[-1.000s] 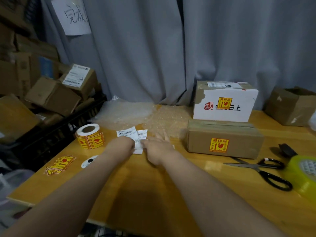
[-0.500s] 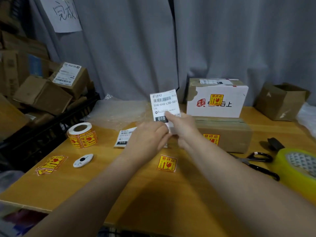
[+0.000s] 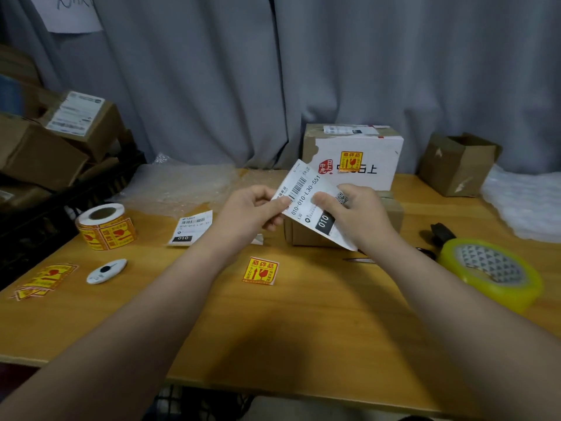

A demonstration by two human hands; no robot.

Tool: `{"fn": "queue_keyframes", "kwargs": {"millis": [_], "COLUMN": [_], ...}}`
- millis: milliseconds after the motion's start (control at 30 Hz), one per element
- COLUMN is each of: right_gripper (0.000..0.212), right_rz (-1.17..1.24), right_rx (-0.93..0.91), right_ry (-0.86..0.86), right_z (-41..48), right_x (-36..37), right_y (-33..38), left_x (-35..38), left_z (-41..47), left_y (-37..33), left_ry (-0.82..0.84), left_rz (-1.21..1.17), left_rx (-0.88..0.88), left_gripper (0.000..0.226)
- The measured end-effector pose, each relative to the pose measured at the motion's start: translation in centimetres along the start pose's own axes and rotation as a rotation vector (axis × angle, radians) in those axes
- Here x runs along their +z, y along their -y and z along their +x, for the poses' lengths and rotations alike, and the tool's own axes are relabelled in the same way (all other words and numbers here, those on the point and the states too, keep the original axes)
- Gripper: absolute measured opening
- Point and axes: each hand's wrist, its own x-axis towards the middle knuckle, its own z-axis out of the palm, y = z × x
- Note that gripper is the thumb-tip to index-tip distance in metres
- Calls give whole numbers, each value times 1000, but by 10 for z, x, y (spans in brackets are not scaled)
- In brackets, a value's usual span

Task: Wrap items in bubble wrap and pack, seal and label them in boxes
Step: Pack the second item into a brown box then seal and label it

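Note:
A white shipping label [image 3: 306, 192] with a barcode and a black "010" patch is held tilted above the table. My left hand [image 3: 249, 211] pinches its left edge and my right hand [image 3: 358, 214] pinches its middle. Behind the hands lies a flat brown box [image 3: 391, 220], mostly hidden. A white-fronted box [image 3: 364, 153] with a yellow fragile sticker stands on or just behind it. A second shipping label [image 3: 192, 227] lies flat on the table [image 3: 303, 329] to the left.
A roll of yellow fragile stickers [image 3: 104, 227], loose stickers [image 3: 42, 279] and a small white cutter [image 3: 106, 270] lie at the left. One loose sticker [image 3: 260, 271] lies centre. A yellow tape roll [image 3: 491, 271] sits at right, an open brown box [image 3: 458, 164] behind. Bubble wrap [image 3: 182, 186] covers the back.
Both hands lifted one shipping label off the table, raised it and turned it to a slant. A loose fragile sticker came into view on the table.

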Motion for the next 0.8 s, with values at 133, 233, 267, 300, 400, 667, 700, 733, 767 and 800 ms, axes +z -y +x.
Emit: {"fn": "queue_keyframes", "kwargs": {"millis": [133, 233, 267, 300, 400, 667, 700, 733, 767, 800], "right_gripper": [29, 29, 26, 26, 33, 18, 20, 21, 22, 22], "right_rz": [-75, -254, -393, -540, -648, 292, 328, 350, 364, 373], "right_rx": [19, 9, -34, -108, -432, -343, -320, -297, -275, -254], "right_ry": [-92, -143, -178, -228, -417, -69, -64, -63, -68, -73], "right_z": [0, 2, 1, -1, -7, -23, -25, -26, -26, -26], "right_x": [-16, -22, -21, -19, -9, 4, 4, 5, 5, 6], "right_y": [-11, -19, -21, -21, -16, 9, 11, 12, 12, 12], "left_x": [8, 14, 17, 20, 29, 38, 38, 37, 37, 36], "left_z": [-2, -4, -5, -6, -8, -10, -10, -10, -11, -11], "left_y": [2, 2, 1, -1, -5, -4, -3, -2, -1, -1], "left_ry": [-69, -80, -71, -63, -25, -16, -19, -18, -14, -10], "left_rz": [-8, -5, -13, -25, -91, -197, -206, -214, -225, -238], "left_rx": [-47, -32, -24, -15, 20, 146, 150, 151, 151, 151], "left_gripper": [12, 14, 14, 13, 12, 13, 13, 13, 13, 13]}}
